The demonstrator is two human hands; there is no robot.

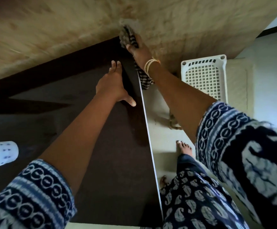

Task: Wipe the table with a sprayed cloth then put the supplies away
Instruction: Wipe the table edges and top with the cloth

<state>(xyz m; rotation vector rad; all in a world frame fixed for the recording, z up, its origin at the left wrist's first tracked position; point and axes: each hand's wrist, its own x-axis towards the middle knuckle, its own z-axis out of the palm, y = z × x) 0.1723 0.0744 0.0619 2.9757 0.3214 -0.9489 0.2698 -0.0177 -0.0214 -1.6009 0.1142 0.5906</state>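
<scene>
Dim and warm-toned overall, brightest at the pale floor on the right. Heavy motion blur across the wall and the striped cloth. Soft arm shadows on the dark table. Strong wide-angle stretching toward the edges, sleeves smeared

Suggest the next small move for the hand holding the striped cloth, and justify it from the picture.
Probably draw the cloth back along the table edge toward the body. The right hand grips it at the far corner, the left hand rests flat near there, and dark tabletop lies nearer.
</scene>
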